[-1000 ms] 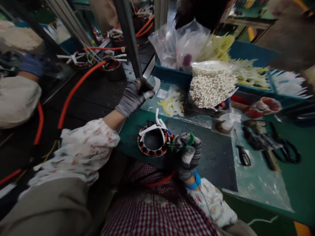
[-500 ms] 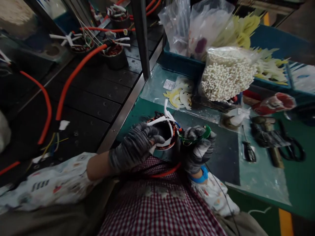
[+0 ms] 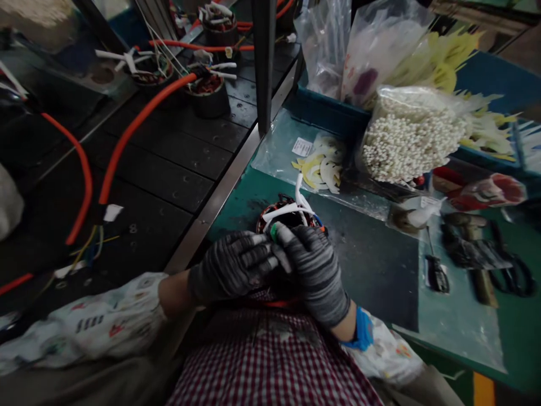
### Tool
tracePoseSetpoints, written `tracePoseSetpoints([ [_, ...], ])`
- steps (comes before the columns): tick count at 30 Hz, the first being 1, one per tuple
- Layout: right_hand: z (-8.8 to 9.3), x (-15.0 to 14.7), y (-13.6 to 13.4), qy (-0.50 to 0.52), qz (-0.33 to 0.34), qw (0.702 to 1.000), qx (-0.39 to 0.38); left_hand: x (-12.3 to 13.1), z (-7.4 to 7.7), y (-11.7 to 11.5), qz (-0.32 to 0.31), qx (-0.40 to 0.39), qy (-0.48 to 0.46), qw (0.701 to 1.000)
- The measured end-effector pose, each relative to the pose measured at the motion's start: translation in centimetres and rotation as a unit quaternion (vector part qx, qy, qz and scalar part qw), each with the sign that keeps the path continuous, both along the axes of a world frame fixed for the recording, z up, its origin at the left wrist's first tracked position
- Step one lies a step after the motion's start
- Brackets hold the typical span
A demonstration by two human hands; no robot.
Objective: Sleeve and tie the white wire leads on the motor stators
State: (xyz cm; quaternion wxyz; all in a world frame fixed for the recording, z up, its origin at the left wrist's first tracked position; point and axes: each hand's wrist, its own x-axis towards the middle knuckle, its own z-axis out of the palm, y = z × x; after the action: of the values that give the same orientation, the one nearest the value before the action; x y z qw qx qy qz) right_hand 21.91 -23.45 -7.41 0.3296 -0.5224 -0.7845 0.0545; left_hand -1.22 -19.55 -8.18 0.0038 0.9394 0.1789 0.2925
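A round motor stator (image 3: 291, 217) with copper windings and white sleeved leads sits on the green bench (image 3: 236, 200) right in front of me. My left hand (image 3: 236, 265), in a grey glove, is curled against the stator's near left side. My right hand (image 3: 310, 262), also gloved, lies over the stator's near edge with its fingers closed on a small green-tipped tool (image 3: 275, 230). Both hands touch each other above the stator, and they hide its near half.
A dark conveyor (image 3: 169, 163) with orange cables (image 3: 127, 135) and more stators (image 3: 209, 93) runs on the left. A metal post (image 3: 264, 62) stands behind. A bag of white parts (image 3: 406, 135), yellow strips (image 3: 448, 62), blue bins, scissors (image 3: 511, 276) and hand tools (image 3: 435, 270) lie to the right.
My left hand came back from the post to the stator. My right hand turned palm down over the stator's edge, bringing the green tool to meet the left hand.
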Motion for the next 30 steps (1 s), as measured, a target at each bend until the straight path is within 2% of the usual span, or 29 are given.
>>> tracePoseSetpoints([
  [3, 0.6, -0.8, 0.3, -0.076, -0.008, 0.997, 0.028, -1.5, 1.1, 2.2, -0.1, -0.141, -0.05, 0.984],
  [4, 0.7, -0.9, 0.4, -0.099, -0.008, 0.995, 0.033, -1.9, 1.7, 2.9, -0.124, -0.213, -0.092, 0.965],
  [5, 0.9, -1.0, 0.5, -0.114, -0.006, 0.993, 0.035, -2.1, 2.2, 3.7, -0.123, -0.285, -0.142, 0.94],
  [6, 1.0, -1.0, 0.5, -0.118, -0.006, 0.992, 0.035, -2.0, 2.7, 4.5, -0.091, -0.345, -0.189, 0.915],
  [8, 1.0, -0.9, 0.6, -0.111, -0.006, 0.993, 0.04, -1.3, 3.4, 6.3, 0.018, -0.42, -0.226, 0.879],
  [9, 1.0, -0.8, 0.7, -0.103, -0.006, 0.994, 0.046, -0.6, 3.6, 7.3, 0.065, -0.438, -0.204, 0.873],
  [10, 1.0, -0.7, 0.7, -0.094, -0.006, 0.994, 0.053, 0.2, 3.7, 8.4, 0.076, -0.458, -0.162, 0.871],
  [11, 1.0, -0.6, 0.8, -0.084, -0.004, 0.995, 0.057, 1.1, 3.6, 9.4, 0.033, -0.489, -0.101, 0.866],
  [13, 0.9, -0.4, 0.9, -0.065, 0.008, 0.996, 0.052, 3.0, 3.2, 11.0, -0.102, -0.538, 0.004, 0.836],
  [15, 0.8, 0.0, 0.6, -0.045, 0.019, 0.998, 0.038, 4.3, 2.7, 11.5, -0.181, -0.545, 0.038, 0.818],
  [17, 0.6, 0.3, -0.2, -0.024, 0.022, 0.999, 0.023, 4.9, 2.3, 10.8, -0.178, -0.521, 0.023, 0.834],
  [19, 0.4, 0.6, -1.3, -0.008, 0.018, 1.0, 0.016, 4.8, 2.2, 9.2, -0.143, -0.477, 0.005, 0.867],
  [24, 0.1, 0.4, -4.0, 0.021, -0.009, 1.0, 0.007, 3.6, 2.7, 5.0, -0.088, -0.321, 0.007, 0.943],
  [27, -0.1, 0.3, -4.6, 0.023, -0.008, 1.0, 0.003, 2.7, 2.7, 3.4, -0.063, -0.264, 0.01, 0.963],
  [30, -0.4, 0.3, -4.9, 0.029, 0.001, 1.0, 0.003, 2.0, 2.6, 2.6, -0.062, -0.247, 0.013, 0.967],
])
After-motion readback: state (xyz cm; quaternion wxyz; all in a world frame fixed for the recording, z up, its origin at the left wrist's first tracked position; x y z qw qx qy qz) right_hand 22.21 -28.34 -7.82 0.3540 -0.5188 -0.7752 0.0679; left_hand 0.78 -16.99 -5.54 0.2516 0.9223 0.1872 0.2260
